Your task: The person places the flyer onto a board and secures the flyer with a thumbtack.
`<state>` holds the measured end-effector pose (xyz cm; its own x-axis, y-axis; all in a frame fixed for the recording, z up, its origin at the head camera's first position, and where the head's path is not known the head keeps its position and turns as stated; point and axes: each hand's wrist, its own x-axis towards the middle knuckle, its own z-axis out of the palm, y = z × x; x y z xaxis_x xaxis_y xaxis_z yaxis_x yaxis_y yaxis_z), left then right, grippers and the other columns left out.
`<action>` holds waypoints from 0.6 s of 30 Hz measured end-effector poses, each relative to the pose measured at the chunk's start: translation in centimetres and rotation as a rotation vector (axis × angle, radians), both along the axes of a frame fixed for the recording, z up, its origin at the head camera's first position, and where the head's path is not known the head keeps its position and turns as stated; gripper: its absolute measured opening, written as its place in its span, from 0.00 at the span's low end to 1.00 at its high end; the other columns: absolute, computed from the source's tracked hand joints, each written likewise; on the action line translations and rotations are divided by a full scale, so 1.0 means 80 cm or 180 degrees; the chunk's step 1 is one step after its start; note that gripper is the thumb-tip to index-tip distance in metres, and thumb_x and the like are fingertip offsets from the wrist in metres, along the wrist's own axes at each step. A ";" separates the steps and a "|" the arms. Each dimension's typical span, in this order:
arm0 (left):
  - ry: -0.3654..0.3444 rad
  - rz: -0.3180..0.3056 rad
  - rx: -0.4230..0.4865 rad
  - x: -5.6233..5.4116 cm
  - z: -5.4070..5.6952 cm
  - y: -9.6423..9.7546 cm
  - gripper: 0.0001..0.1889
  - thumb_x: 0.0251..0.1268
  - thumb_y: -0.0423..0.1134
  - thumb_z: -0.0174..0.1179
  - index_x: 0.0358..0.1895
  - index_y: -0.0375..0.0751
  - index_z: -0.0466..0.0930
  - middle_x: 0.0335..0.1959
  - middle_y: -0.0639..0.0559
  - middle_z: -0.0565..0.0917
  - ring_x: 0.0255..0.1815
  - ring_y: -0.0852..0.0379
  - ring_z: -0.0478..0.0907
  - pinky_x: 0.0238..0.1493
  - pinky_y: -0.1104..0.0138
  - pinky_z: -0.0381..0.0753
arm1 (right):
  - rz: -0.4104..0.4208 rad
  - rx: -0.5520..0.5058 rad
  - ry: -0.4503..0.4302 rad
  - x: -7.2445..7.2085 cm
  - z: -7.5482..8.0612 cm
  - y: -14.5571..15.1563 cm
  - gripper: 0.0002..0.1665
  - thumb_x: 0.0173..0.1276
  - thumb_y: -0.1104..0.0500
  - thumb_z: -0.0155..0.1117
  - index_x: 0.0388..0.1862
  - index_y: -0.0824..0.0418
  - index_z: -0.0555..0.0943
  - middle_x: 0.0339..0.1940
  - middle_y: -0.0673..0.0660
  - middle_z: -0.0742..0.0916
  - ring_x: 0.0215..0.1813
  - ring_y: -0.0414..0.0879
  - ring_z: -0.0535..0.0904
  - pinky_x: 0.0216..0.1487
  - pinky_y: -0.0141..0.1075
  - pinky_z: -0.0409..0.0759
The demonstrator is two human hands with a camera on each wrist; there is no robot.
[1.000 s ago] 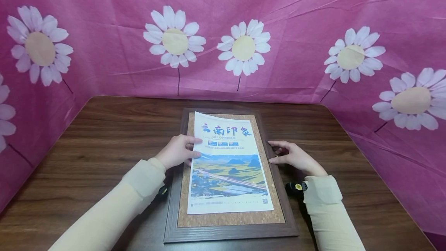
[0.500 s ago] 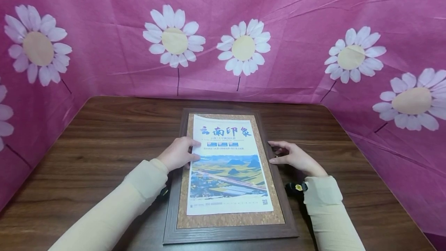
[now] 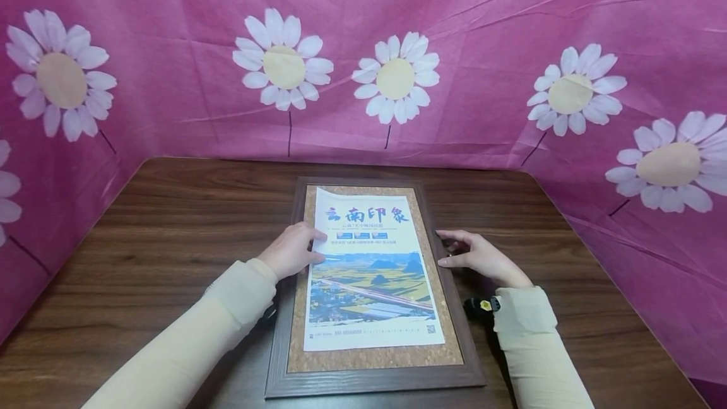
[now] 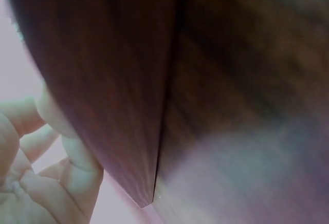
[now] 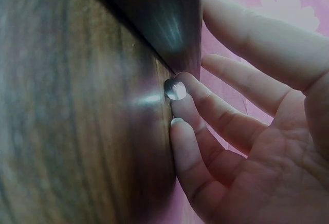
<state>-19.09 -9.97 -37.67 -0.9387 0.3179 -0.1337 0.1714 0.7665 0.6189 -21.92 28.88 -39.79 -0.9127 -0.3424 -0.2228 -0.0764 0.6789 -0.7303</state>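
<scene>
A white poster (image 3: 372, 283) with a landscape print lies on a cork board (image 3: 449, 339) in a brown frame. My left hand (image 3: 292, 250) rests index finger and thumb on the poster's left edge, the two fingertips apart. In the left wrist view its fingers (image 4: 79, 167) are beside the frame (image 4: 103, 80). My right hand (image 3: 479, 257) is at the frame's right side, thumb and index fingertips touching the edge. Under them, in the right wrist view, its other fingers (image 5: 221, 111) hold a shiny round silver thumbtack (image 5: 175, 89) low against the frame; its point is hidden.
The board lies on a brown wood-grain table (image 3: 187, 219). A pink cloth (image 3: 477, 5) with white flowers surrounds the back and sides. A dark strap with a yellow mark (image 3: 483, 305) is at the right wrist.
The poster's top left corner has shifted slightly toward me and left, and its sheet lies straighter on the cork. My left hand moved slightly with it. The right hand keeps its place.
</scene>
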 end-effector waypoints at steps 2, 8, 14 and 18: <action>0.0013 -0.0010 -0.0018 -0.001 0.000 0.000 0.22 0.64 0.33 0.66 0.61 0.30 0.78 0.57 0.36 0.77 0.25 0.58 0.77 0.43 0.62 0.82 | 0.0004 -0.0003 0.0003 0.000 0.000 0.000 0.42 0.64 0.52 0.72 0.72 0.65 0.68 0.68 0.69 0.75 0.63 0.62 0.73 0.58 0.51 0.77; 0.0055 -0.0066 -0.0005 -0.002 -0.001 -0.002 0.22 0.63 0.33 0.66 0.60 0.30 0.78 0.56 0.36 0.78 0.27 0.58 0.77 0.42 0.63 0.82 | 0.0022 0.0022 0.0025 0.000 0.001 -0.001 0.42 0.64 0.52 0.72 0.72 0.65 0.68 0.68 0.69 0.75 0.63 0.62 0.73 0.58 0.51 0.77; 0.0104 -0.0099 0.0030 -0.003 -0.001 -0.004 0.22 0.63 0.32 0.67 0.60 0.31 0.79 0.59 0.37 0.78 0.54 0.44 0.80 0.59 0.53 0.79 | -0.0004 0.0016 0.0008 0.001 0.001 -0.001 0.42 0.64 0.52 0.72 0.72 0.64 0.68 0.68 0.69 0.75 0.64 0.62 0.73 0.59 0.52 0.77; 0.0127 -0.0118 0.0011 -0.005 -0.002 -0.005 0.22 0.63 0.33 0.67 0.60 0.31 0.79 0.61 0.36 0.78 0.65 0.40 0.73 0.65 0.49 0.74 | -0.0019 0.0024 0.0000 0.001 0.001 -0.002 0.42 0.63 0.52 0.72 0.73 0.64 0.68 0.68 0.68 0.75 0.64 0.62 0.73 0.60 0.53 0.77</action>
<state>-19.45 -10.36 -37.87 -0.9308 0.3530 -0.0952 0.2243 0.7570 0.6137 -21.86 28.72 -39.67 -0.9147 -0.3354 -0.2254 -0.0723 0.6847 -0.7253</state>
